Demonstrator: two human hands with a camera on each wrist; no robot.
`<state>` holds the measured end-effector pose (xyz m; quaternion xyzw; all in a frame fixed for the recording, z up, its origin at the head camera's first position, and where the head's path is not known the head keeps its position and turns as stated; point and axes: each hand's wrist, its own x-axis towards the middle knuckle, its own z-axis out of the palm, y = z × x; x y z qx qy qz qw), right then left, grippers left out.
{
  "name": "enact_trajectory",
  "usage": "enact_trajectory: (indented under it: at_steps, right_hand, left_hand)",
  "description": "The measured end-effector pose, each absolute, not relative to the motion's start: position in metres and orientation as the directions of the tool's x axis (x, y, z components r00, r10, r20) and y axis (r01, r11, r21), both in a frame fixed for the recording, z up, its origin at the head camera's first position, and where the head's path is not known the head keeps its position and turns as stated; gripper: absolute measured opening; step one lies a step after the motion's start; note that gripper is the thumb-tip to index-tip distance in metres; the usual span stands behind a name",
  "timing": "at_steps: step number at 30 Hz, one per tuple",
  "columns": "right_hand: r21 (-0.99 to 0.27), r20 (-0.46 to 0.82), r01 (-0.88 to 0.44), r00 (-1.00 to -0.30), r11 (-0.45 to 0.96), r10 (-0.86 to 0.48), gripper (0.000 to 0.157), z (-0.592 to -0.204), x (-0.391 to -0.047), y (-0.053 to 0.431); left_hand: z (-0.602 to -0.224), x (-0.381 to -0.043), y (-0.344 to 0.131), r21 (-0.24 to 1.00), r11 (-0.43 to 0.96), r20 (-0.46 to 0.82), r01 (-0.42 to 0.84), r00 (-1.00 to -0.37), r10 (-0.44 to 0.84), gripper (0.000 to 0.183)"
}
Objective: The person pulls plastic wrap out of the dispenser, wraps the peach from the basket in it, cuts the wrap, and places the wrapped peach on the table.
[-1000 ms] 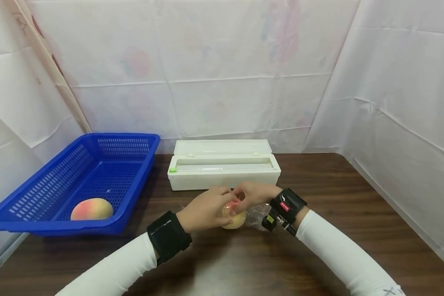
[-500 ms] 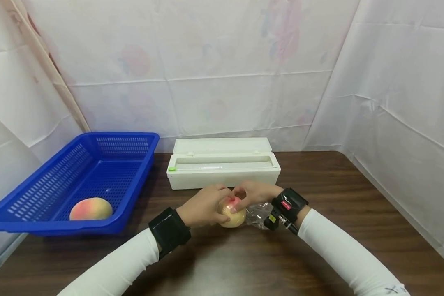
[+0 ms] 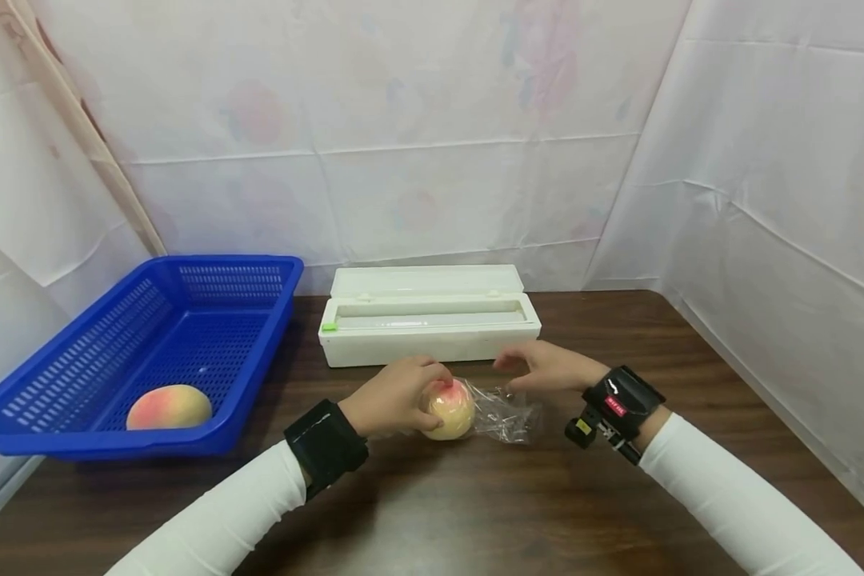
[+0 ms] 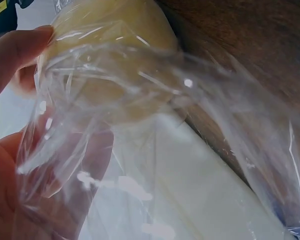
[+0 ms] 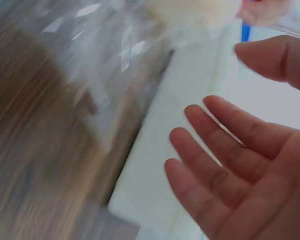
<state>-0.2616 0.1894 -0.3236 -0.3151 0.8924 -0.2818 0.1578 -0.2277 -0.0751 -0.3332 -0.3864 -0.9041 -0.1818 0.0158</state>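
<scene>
A peach, yellow with a red top, sits on the table with clear plastic wrap over it. My left hand grips it from the left, thumb and fingers around its side. Loose wrap spreads from its right side; in the left wrist view more of the film hangs across the palm. My right hand is apart from the peach, above and right of the loose wrap. Its fingers are spread and slightly bent, with nothing between them.
Behind the hands stands a white cling film box with its lid raised and a roll inside. A blue basket at the left holds another peach. White cloth hangs around the brown table.
My right hand has let go of the top of the peach and moved right, exposing the loose wrap. The left hand keeps its grip on the peach.
</scene>
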Motion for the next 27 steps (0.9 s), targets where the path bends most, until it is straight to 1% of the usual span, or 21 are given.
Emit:
enact_trajectory:
  at_steps: [5,8,10,15,19,21,25,27]
  right_hand:
    - [-0.499,-0.166,-0.442,-0.796,0.745,-0.583,0.045,-0.337,-0.259,0.194]
    - [-0.465,-0.159,-0.454,-0.802,0.760,-0.576,0.049,-0.349,-0.257,0.193]
    - [-0.445,-0.147,-0.466,-0.804,0.765,-0.576,0.048,-0.355,-0.255,0.192]
    - [-0.377,-0.123,-0.491,-0.814,0.786,-0.568,0.038,-0.363,-0.253,0.189]
    - [-0.395,-0.129,-0.486,-0.810,0.780,-0.571,0.022,-0.365,-0.252,0.188]
    - [-0.404,-0.127,-0.493,-0.804,0.770,-0.581,0.016,-0.367,-0.251,0.187]
    - [-0.401,-0.096,-0.515,-0.799,0.758,-0.593,0.015,-0.366,-0.246,0.186]
    - [-0.419,-0.077,-0.514,-0.802,0.749,-0.593,0.014,-0.362,-0.244,0.185]
  left_hand:
    - [-0.332,-0.228,-0.076,0.317,0.642,0.167,0.698,-0.708,0.687,0.048]
    - [-0.332,-0.227,-0.075,0.330,0.636,0.173,0.698,-0.707,0.686,0.047]
    - [-0.333,-0.227,-0.075,0.325,0.634,0.179,0.702,-0.704,0.688,0.047]
    - [-0.333,-0.226,-0.074,0.326,0.639,0.174,0.697,-0.709,0.684,0.048]
    - [-0.333,-0.226,-0.074,0.329,0.654,0.156,0.681,-0.722,0.674,0.048]
    - [-0.332,-0.225,-0.074,0.324,0.660,0.151,0.678,-0.725,0.672,0.047]
    - [-0.332,-0.224,-0.073,0.321,0.659,0.154,0.681,-0.723,0.673,0.047]
    - [-0.333,-0.224,-0.073,0.321,0.660,0.155,0.680,-0.725,0.671,0.047]
